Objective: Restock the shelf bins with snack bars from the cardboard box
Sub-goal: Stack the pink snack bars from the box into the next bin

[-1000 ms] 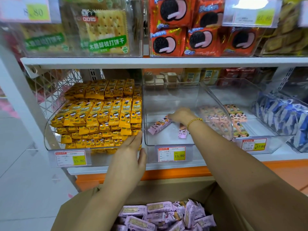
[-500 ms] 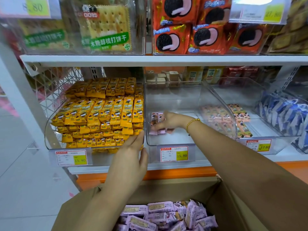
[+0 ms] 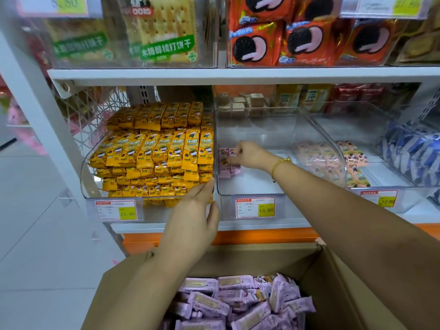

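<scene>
An open cardboard box (image 3: 333,277) below me holds several pink-wrapped snack bars (image 3: 238,303). On the shelf, a clear middle bin (image 3: 257,129) is nearly bare. A few pink bars (image 3: 226,170) lie against its left wall. My right hand (image 3: 247,154) reaches into this bin and its fingertips pinch and press those bars at the left side. My left hand (image 3: 192,225) is flat with straight fingers, touching the front edge between the yellow bin and the middle bin.
The left bin (image 3: 95,186) is packed with yellow bars. Right of the middle bin stand a clear bin with peach packets (image 3: 352,163) and one with blue packets (image 3: 414,158). Price tags (image 3: 256,207) hang on the bin fronts. Cracker and cookie packs fill the upper shelf.
My right hand slid the loose pink bars from the bin's middle leftward to its left wall and lined them up. My left hand stayed at the bin front.
</scene>
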The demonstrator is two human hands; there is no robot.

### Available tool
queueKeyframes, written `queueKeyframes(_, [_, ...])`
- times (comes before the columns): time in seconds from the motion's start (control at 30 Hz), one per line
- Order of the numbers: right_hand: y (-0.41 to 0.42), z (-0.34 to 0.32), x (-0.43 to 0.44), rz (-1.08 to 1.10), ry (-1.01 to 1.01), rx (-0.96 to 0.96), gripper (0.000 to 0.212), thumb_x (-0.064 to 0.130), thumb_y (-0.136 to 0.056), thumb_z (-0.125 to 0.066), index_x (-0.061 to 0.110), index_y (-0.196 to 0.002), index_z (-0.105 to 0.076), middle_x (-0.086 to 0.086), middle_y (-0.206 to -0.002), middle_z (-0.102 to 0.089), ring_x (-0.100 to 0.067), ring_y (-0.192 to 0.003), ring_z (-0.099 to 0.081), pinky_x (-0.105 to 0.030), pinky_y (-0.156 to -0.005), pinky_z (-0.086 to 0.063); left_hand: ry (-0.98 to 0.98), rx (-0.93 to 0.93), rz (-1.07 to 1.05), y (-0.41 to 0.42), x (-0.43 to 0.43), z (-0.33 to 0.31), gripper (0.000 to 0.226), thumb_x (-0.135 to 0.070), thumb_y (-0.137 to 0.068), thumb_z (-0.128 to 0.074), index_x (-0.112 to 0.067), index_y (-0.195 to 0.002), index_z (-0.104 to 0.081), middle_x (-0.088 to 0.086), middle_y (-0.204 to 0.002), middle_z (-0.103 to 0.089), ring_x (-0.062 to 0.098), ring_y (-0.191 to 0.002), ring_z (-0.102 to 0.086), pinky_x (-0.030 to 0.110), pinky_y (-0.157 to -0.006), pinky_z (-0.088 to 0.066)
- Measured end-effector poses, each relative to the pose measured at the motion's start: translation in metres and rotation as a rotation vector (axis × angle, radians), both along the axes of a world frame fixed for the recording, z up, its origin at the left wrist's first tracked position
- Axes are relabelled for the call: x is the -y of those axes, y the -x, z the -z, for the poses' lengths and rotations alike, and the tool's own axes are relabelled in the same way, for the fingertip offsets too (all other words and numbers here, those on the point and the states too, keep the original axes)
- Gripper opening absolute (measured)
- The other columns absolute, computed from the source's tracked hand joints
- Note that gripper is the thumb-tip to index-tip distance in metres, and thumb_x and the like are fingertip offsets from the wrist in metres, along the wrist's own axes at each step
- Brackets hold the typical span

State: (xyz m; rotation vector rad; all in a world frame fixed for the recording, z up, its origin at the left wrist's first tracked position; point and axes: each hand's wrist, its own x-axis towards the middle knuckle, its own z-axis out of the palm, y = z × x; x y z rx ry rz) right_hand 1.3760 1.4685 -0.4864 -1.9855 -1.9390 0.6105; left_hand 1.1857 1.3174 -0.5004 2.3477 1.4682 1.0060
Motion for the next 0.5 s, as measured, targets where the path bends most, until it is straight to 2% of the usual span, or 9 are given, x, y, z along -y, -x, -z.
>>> queueKeyframes(0.03, [0.001,-0.011,0.009,-0.001,-0.074,0.065,0.032,0.03,-0.092,-0.061,-0.001,-0.096,-0.062,-0.016,-0.096,-0.065,-0.027,-0.09,-0.06,-0.03,-0.073,-0.047,-0.016,0.006,0.01,0.002,0.003,0.0,0.042,-0.015,-0.092,-0.052,-0.01,-0.133,-0.053,0.008,-0.125,-0.06,0.02,-0.111,-0.056,0.016,-0.086,-0.033])
queueKeyframes(0.1, [0.004,-0.035,0.038,-0.016,-0.268,0.098,0.024,0.027,-0.092,-0.062,0.004,-0.084,-0.063,-0.009,-0.081,-0.066,-0.025,-0.083,-0.06,-0.026,-0.063,-0.04,-0.047,0.05,0.04,0.007,0.009,0.003,0.032,-0.019,-0.089,-0.05,-0.01,-0.117,-0.064,0.005,-0.109,-0.066,0.011,-0.096,-0.056,0.014,-0.079,-0.036])
queueKeyframes(0.17, [0.008,-0.05,0.077,-0.09,-0.394,-0.008,0.022,0.027,-0.089,-0.064,0.01,-0.077,-0.059,0.004,-0.063,-0.052,-0.013,-0.065,-0.05,-0.022,-0.051,-0.03,-0.02,0.077,0.066,0.016,0.018,0.008,0.024,-0.027,-0.089,-0.046,-0.015,-0.094,-0.066,-0.002,-0.089,-0.065,0.008,-0.08,-0.056,0.02,-0.073,-0.043])
queueKeyframes(0.23, [0.016,-0.053,0.12,-0.2,-0.423,-0.108,0.026,0.029,-0.088,-0.067,0.012,-0.071,-0.057,0.007,-0.057,-0.046,-0.006,-0.054,-0.04,-0.018,-0.051,-0.031,0.073,0.023,0.06,0.025,0.036,0.013,0.033,-0.041,-0.088,-0.039,-0.018,-0.078,-0.06,-0.004,-0.073,-0.06,0.014,-0.069,-0.057,0.032,-0.063,-0.044])
queueKeyframes(0.27, [0.019,-0.05,0.14,-0.249,-0.419,-0.128,0.028,0.03,-0.087,-0.068,0.012,-0.068,-0.056,0.006,-0.055,-0.046,-0.006,-0.051,-0.039,-0.017,-0.052,-0.031,0.122,-0.059,0.039,0.029,0.047,0.015,0.035,-0.044,-0.089,-0.038,-0.018,-0.076,-0.058,-0.004,-0.069,-0.058,0.018,-0.068,-0.057,0.03,-0.058,-0.042])
queueKeyframes(0.3, [0.022,-0.043,0.156,-0.292,-0.392,-0.135,0.03,0.031,-0.086,-0.068,0.012,-0.067,-0.055,0.005,-0.055,-0.046,-0.006,-0.05,-0.039,-0.018,-0.052,-0.032,0.153,-0.173,0.008,0.034,0.058,0.018,0.034,-0.043,-0.092,-0.041,-0.018,-0.076,-0.058,-0.002,-0.07,-0.059,0.02,-0.069,-0.058,0.022,-0.052,-0.038])
queueKeyframes(0.37, [0.025,-0.017,0.176,-0.358,-0.277,-0.134,0.031,0.033,-0.086,-0.069,0.01,-0.069,-0.057,0.002,-0.058,-0.051,-0.004,-0.053,-0.042,-0.018,-0.053,-0.034,0.168,-0.329,-0.08,0.05,0.079,0.032,0.025,-0.034,-0.095,-0.049,-0.018,-0.079,-0.06,0.002,-0.077,-0.065,0.021,-0.077,-0.06,0.019,-0.05,-0.033])
queueKeyframes(0.43, [0.025,0.024,0.186,-0.404,-0.11,-0.104,0.025,0.034,-0.083,-0.071,0.015,-0.071,-0.06,0.006,-0.062,-0.055,-0.001,-0.055,-0.045,-0.017,-0.055,-0.036,0.264,-0.34,-0.064,0.07,0.093,0.054,0.016,-0.025,-0.092,-0.055,-0.017,-0.082,-0.064,0.004,-0.082,-0.069,0.024,-0.08,-0.063,0.022,-0.052,-0.029])
queueKeyframes(0.5, [0.022,0.077,0.194,-0.438,0.079,-0.022,0.013,0.028,-0.083,-0.071,0.017,-0.08,-0.064,0.006,-0.075,-0.063,0.0,-0.065,-0.05,-0.021,-0.063,-0.041,0.421,-0.326,-0.039,0.092,0.105,0.081,0.02,-0.021,-0.094,-0.048,-0.014,-0.099,-0.067,0.009,-0.096,-0.069,0.023,-0.084,-0.064,0.023,-0.066,-0.039])
